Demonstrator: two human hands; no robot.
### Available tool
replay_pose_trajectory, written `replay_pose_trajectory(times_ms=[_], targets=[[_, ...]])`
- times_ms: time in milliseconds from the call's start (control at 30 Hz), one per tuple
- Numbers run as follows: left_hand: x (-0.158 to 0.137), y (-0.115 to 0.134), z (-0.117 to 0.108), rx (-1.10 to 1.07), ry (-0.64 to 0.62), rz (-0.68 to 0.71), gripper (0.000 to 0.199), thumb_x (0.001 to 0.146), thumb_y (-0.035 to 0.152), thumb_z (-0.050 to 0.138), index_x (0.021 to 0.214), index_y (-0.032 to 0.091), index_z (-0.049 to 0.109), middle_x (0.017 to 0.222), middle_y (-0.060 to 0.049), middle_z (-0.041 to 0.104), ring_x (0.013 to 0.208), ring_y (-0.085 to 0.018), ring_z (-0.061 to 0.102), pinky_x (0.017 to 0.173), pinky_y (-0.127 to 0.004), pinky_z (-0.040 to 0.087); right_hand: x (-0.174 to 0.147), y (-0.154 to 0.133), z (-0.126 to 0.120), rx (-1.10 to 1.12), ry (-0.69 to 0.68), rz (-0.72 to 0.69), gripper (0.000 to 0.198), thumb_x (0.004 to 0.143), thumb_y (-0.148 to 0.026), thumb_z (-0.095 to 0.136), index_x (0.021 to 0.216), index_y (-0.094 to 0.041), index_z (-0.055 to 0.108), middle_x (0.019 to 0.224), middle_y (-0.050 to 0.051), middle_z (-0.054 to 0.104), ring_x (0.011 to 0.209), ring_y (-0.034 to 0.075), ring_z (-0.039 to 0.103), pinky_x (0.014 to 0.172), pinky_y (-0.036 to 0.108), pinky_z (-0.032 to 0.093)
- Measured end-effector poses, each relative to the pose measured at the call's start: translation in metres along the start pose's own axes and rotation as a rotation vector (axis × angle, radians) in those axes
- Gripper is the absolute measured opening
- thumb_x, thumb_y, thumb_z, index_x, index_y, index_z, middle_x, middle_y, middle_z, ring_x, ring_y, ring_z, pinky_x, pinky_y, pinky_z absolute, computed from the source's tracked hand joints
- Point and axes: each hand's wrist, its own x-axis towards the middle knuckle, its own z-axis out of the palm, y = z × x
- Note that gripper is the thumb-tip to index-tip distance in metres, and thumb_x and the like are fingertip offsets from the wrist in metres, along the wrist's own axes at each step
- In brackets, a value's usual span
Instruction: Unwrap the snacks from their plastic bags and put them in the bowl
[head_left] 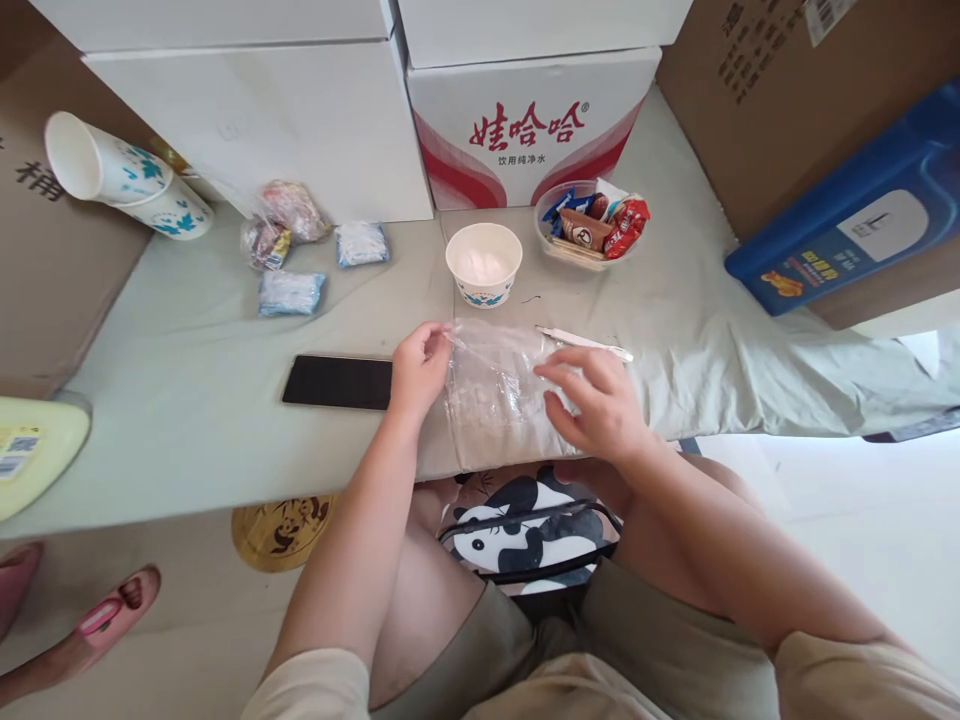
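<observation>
A clear plastic bag (499,385) lies flat on the cloth-covered surface in front of me. Its upper left corner is pinched between the thumb and fingers of my left hand (421,368). Over the bag's right side hovers my right hand (596,400), fingers apart and curved, holding nothing; whether a fingertip touches the plastic I cannot tell. A black phone (337,382) lies beside my left hand, partly covered by it. Just beyond my right hand is a slim white pen-like tool (589,343). Behind the bag stands a paper bowl (484,262) with something whitish inside.
A clear tub (589,235) of wrapped snacks stands back right. Wrapped packets (291,293) and stacked paper cups (127,180) are at left. White cartons (525,130) wall off the back; a blue box (847,210) leans at right. Another person's slippered foot (112,615) shows lower left.
</observation>
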Motion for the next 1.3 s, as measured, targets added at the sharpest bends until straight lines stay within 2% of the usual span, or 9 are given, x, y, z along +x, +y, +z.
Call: replay_pose_trajectory(times_ms=[100, 267, 467, 567, 667, 833, 1033, 1167, 1300], targets=[[0.002, 0.006, -0.002, -0.15, 0.017, -0.122, 0.011, 0.084, 0.028, 0.059, 0.084, 0.019, 0.066, 0.077, -0.001, 0.071, 0.062, -0.012, 0.064, 0.055, -0.02, 0.047, 0.002, 0.0, -0.004, 0.04, 0.028, 0.025, 0.021, 0.09, -0.021, 0.057, 0.107, -0.025, 0.07, 0.105, 0.008, 0.072, 0.1, 0.025, 0.069, 0.09, 0.043, 0.05], [-0.004, 0.026, -0.006, -0.386, -0.08, -0.3, 0.007, 0.073, 0.025, 0.06, 0.072, 0.019, 0.057, 0.053, 0.006, 0.051, 0.037, -0.005, 0.036, 0.036, -0.017, 0.021, 0.011, 0.027, -0.011, 0.256, 0.197, 0.457, 0.005, 0.087, -0.024, 0.058, 0.087, -0.023, 0.063, 0.083, 0.003, 0.066, 0.081, 0.021, 0.068, 0.076, 0.038, 0.055], [-0.005, 0.029, -0.006, -0.415, -0.155, -0.39, 0.02, 0.072, 0.036, 0.064, 0.079, 0.019, 0.055, 0.055, 0.005, 0.053, 0.035, -0.003, 0.033, 0.035, -0.017, 0.015, 0.015, 0.04, -0.009, 0.781, 0.293, 0.898, 0.018, 0.083, -0.031, 0.063, 0.098, -0.025, 0.055, 0.084, -0.005, 0.052, 0.041, 0.003, 0.037, 0.038, 0.021, 0.032], [-0.005, 0.026, -0.01, -0.427, -0.199, -0.356, 0.036, 0.071, 0.045, 0.071, 0.094, 0.021, 0.057, 0.07, 0.003, 0.06, 0.039, -0.002, 0.037, 0.036, -0.016, 0.015, 0.015, 0.05, -0.002, 0.964, 0.334, 0.93, 0.023, 0.082, -0.035, 0.066, 0.1, -0.027, 0.053, 0.083, -0.005, 0.051, 0.043, 0.003, 0.037, 0.042, 0.021, 0.037], [-0.006, 0.024, -0.015, -0.426, -0.312, -0.288, 0.064, 0.059, 0.036, 0.086, 0.114, 0.026, 0.056, 0.097, 0.0, 0.066, 0.047, -0.001, 0.044, 0.039, -0.015, 0.025, 0.012, 0.063, 0.005, 0.973, 0.372, 0.884, 0.029, 0.085, -0.038, 0.061, 0.111, -0.031, 0.053, 0.109, 0.001, 0.06, 0.071, 0.011, 0.064, 0.065, 0.027, 0.054], [-0.003, 0.016, -0.01, -0.368, -0.234, -0.21, 0.068, 0.056, 0.021, 0.086, 0.117, 0.027, 0.057, 0.105, -0.002, 0.068, 0.063, -0.007, 0.06, 0.051, -0.017, 0.043, 0.006, 0.065, 0.003, 0.389, 0.365, 0.634, 0.04, 0.085, -0.032, 0.06, 0.124, -0.029, 0.053, 0.135, 0.01, 0.056, 0.122, 0.026, 0.06, 0.098, 0.046, 0.052], [0.006, 0.014, -0.004, -0.22, 0.097, -0.266, 0.016, 0.081, 0.031, 0.065, 0.077, 0.02, 0.053, 0.067, 0.002, 0.06, 0.044, -0.008, 0.054, 0.039, -0.018, 0.028, 0.004, 0.033, -0.004, 0.33, -0.187, 0.142, 0.017, 0.092, -0.028, 0.055, 0.103, -0.024, 0.067, 0.092, 0.007, 0.072, 0.09, 0.022, 0.069, 0.09, 0.04, 0.055], [0.007, 0.009, -0.007, -0.197, 0.157, -0.231, 0.016, 0.086, 0.034, 0.058, 0.079, 0.02, 0.054, 0.07, 0.0, 0.064, 0.053, -0.011, 0.062, 0.044, -0.019, 0.035, 0.001, 0.024, 0.002, 0.338, -0.643, 0.014, 0.058, 0.08, -0.046, 0.074, 0.133, -0.023, 0.065, 0.144, 0.014, 0.061, 0.139, 0.037, 0.05, 0.116, 0.057, 0.038], [0.0, 0.006, -0.014, -0.04, 0.305, 0.015, 0.017, 0.085, 0.033, 0.062, 0.098, 0.023, 0.058, 0.103, -0.005, 0.069, 0.091, -0.017, 0.069, 0.076, -0.027, 0.053, -0.002, 0.024, 0.005, 0.254, -0.828, 0.068, 0.086, 0.069, -0.047, 0.084, 0.148, -0.029, 0.056, 0.168, 0.012, 0.03, 0.156, 0.043, 0.021, 0.124, 0.066, 0.018]])
